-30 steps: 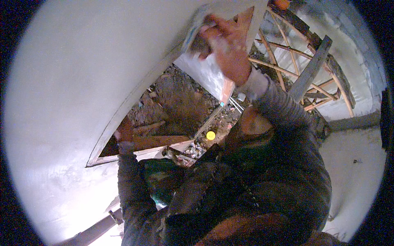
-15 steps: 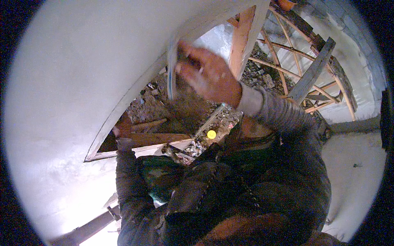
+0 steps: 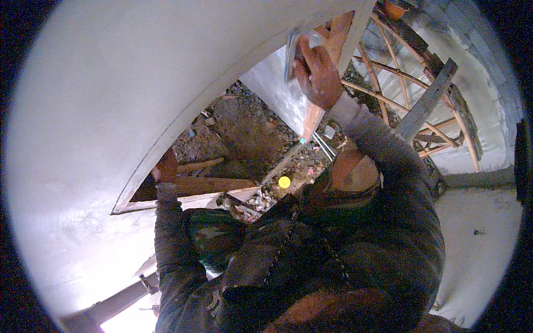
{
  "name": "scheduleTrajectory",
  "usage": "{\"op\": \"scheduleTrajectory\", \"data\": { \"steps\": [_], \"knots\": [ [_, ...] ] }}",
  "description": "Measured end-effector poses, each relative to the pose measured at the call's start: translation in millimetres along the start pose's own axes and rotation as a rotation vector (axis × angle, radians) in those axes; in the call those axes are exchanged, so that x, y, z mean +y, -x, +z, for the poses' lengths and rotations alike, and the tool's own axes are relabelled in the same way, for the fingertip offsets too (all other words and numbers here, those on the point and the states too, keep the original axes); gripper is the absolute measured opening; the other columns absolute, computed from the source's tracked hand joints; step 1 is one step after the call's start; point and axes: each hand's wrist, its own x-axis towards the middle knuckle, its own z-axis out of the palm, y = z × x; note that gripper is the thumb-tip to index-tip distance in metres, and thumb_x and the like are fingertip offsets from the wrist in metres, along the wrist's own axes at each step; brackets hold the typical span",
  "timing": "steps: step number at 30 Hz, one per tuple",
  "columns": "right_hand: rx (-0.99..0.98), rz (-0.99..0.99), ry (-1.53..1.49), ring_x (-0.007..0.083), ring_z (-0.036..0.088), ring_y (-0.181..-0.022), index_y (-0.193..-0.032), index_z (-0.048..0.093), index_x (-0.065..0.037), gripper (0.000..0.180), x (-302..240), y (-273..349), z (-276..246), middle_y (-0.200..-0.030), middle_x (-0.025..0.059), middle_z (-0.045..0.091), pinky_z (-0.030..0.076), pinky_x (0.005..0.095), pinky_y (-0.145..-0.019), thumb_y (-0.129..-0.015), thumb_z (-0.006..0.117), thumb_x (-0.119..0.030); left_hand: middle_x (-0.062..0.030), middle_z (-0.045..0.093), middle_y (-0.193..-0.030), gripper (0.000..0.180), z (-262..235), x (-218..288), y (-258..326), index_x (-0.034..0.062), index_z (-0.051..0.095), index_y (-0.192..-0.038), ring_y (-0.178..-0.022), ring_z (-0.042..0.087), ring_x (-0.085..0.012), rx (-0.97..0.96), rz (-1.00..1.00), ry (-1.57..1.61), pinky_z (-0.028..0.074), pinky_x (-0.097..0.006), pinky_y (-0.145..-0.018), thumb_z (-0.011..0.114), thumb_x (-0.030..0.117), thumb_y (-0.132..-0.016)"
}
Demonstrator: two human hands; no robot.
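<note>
My right hand [image 3: 319,77] is closed on a flat trowel [image 3: 290,58], seen nearly edge-on with a pale bluish blade. It is at the upper part of a wooden-framed opening, beside the edge of the white plastered wall [image 3: 139,83]. My left hand [image 3: 165,167] is lower down, at the corner of the opening, and appears closed on the wooden frame [image 3: 216,187]. Its fingers are in shadow and partly hidden.
Rubble-strewn ground [image 3: 239,119] shows through the opening. To the right, thin bamboo poles [image 3: 397,72] cross a grey plank [image 3: 427,100]. An orange container [image 3: 395,9] sits at the top right. Debris lies below the frame, near a yellow round spot [image 3: 284,182].
My right hand has moved up and to the right with the trowel, along the wall's edge. More of the ground beyond the opening shows. My left hand has stayed in place.
</note>
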Motion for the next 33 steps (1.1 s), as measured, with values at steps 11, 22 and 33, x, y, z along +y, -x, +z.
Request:
{"op": "scheduleTrajectory", "data": {
  "steps": [11,22,33],
  "knots": [
    [-0.042,-0.172,-0.284,0.0389,0.063,-0.083,-0.13,0.06,0.002,0.046,-51,-1,-17,-0.083,0.0177,0.061,0.05,0.0456,-0.085,-0.09,0.069,-0.019,-0.0156,0.047,-0.154,0.048,-1,-7,1,0.0111,0.046,-0.149,-0.14,0.046,-0.0365,-0.008,0.0,0.007,0.037,-0.056,-0.114,0.048,0.027,-0.104],
    [-0.083,0.103,-0.309,0.0243,0.072,-0.089,-0.123,0.065,0.004,0.036,-50,-29,-56,-0.106,0.0134,0.072,0.059,0.0352,-0.084,-0.097,0.068,-0.021,-0.0165,0.05,-0.151,0.046,-6,8,-7,0.0103,0.049,-0.146,-0.138,0.048,-0.0362,0.007,0.015,0.06,0.039,-0.056,-0.113,0.049,0.026,-0.103],
    [-0.131,0.347,-1.15,0.0282,0.069,-0.101,-0.124,0.058,0.007,0.039,-12,-51,-76,-0.111,0.0215,0.07,0.057,0.0397,-0.089,-0.102,0.061,-0.025,-0.0173,0.053,-0.149,0.044,-8,13,-15,0.0094,0.052,-0.143,-0.136,0.051,-0.036,0.016,0.044,0.098,0.041,-0.056,-0.111,0.051,0.025,-0.102]
  ]
}}
